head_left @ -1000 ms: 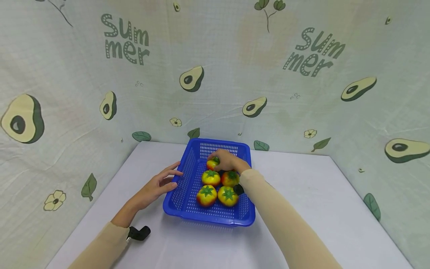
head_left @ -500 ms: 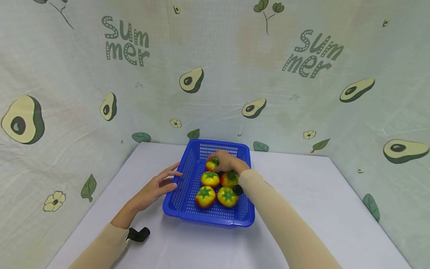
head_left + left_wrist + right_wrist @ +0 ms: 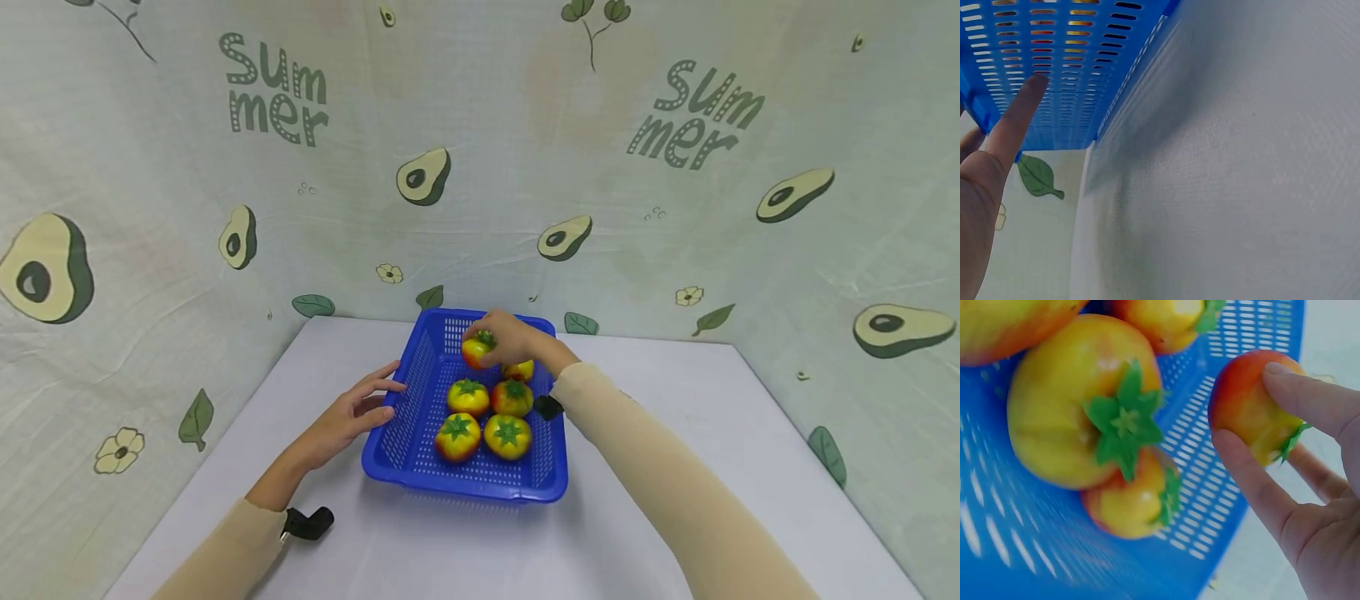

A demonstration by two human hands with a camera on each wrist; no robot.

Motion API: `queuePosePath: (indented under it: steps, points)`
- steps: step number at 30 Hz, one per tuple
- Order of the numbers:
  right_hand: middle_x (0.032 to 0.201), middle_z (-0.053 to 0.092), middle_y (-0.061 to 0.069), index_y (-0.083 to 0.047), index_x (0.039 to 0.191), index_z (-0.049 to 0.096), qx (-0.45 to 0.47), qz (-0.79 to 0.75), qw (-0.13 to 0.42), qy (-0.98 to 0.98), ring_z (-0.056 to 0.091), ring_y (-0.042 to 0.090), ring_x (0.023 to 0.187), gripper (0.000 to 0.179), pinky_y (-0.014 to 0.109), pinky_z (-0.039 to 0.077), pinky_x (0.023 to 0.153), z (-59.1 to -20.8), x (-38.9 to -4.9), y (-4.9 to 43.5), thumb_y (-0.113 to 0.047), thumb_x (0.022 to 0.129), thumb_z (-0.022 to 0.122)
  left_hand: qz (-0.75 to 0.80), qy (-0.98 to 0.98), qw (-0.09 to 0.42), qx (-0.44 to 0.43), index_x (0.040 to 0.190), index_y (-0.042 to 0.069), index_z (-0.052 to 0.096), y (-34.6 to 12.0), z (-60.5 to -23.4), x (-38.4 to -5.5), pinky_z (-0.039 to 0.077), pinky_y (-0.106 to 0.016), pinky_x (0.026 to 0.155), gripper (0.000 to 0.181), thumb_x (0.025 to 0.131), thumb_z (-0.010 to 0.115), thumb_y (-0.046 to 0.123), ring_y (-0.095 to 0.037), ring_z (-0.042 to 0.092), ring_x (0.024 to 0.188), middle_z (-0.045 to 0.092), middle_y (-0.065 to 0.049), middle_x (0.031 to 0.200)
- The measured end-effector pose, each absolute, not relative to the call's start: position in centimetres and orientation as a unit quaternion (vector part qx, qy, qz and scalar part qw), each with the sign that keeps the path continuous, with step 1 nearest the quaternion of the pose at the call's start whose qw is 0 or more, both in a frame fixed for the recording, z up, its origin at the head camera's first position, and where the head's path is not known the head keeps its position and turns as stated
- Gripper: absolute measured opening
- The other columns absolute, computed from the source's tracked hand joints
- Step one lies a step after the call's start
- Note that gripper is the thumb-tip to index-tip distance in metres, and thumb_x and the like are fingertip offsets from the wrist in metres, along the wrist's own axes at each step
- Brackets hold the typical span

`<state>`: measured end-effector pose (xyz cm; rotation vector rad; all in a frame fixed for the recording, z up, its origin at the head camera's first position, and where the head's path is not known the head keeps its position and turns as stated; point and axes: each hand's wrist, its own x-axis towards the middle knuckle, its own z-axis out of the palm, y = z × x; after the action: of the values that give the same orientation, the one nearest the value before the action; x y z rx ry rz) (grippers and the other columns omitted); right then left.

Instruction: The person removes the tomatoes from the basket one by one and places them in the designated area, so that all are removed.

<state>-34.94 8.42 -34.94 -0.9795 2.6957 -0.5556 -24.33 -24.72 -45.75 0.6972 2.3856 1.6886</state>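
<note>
In the head view a blue plastic basket (image 3: pixel 465 481) holds several yellow-red tomatoes with green star-shaped tops. My right hand (image 3: pixel 510 337) pinches one small tomato (image 3: pixel 476 351) between thumb and fingers, raised over the far part of the basket. The right wrist view shows this tomato (image 3: pixel 1250 403) close to the slotted wall, apart from the others. My left hand (image 3: pixel 352 417) lies at the basket's left side with its fingers extended. In the left wrist view one straight finger (image 3: pixel 1019 122) touches the slotted outer wall.
Below the right hand's wrist a tomato (image 3: pixel 517 371) is partly covered; nearer ones include a front-left tomato (image 3: pixel 458 438) and a front-right tomato (image 3: pixel 507 437). The basket stands on a white-covered table (image 3: pixel 660 400). A cloth wall (image 3: pixel 480 108) with avocado prints rises behind and beside it.
My right hand has lifted the small tomato upward and away from the basket floor, uncovering another tomato beside it. The left hand has stayed at the basket's side.
</note>
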Motion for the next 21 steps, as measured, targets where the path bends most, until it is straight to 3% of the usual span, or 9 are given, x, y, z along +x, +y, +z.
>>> queuePosePath:
  steps: [7, 15, 21]
  points:
    - [0.154, 0.050, 0.021, -0.013, 0.146, 0.064, -0.335, -0.193, 0.091, 0.918, 0.051, 0.038, 0.140, 0.049, 0.057, 0.044, 0.117, -33.3, -34.3, 10.1, -0.018, 0.098, 0.075, 0.554, 0.798, 0.066, 0.230, 0.150, 0.014, 0.057, -24.8, -45.6, -24.2, 0.047, -0.058, 0.115, 0.041, 0.109, 0.061, 0.022, -0.050, 0.038, 0.151, 0.017, -0.002, 0.178]
    - [0.148, 0.055, 0.023, -0.009, 0.143, 0.065, -0.345, -0.189, 0.052, 0.918, 0.053, 0.042, 0.136, 0.046, 0.060, 0.046, 0.114, -31.3, -32.7, 13.0, -0.018, 0.099, 0.075, 0.551, 0.799, 0.064, 0.231, 0.150, 0.013, 0.056, -24.6, -45.8, -24.4, 0.054, -0.039, 0.110, 0.043, 0.108, 0.062, 0.021, -0.049, 0.042, 0.149, 0.017, -0.005, 0.178]
    - [0.146, 0.054, 0.023, -0.009, 0.142, 0.066, -0.334, -0.200, 0.032, 0.920, 0.055, 0.042, 0.133, 0.046, 0.060, 0.049, 0.112, -29.9, -31.7, 15.5, -0.015, 0.098, 0.076, 0.549, 0.800, 0.065, 0.234, 0.150, 0.015, 0.057, -24.7, -45.8, -24.3, 0.051, -0.046, 0.113, 0.042, 0.109, 0.062, 0.021, -0.049, 0.040, 0.150, 0.017, -0.004, 0.178]
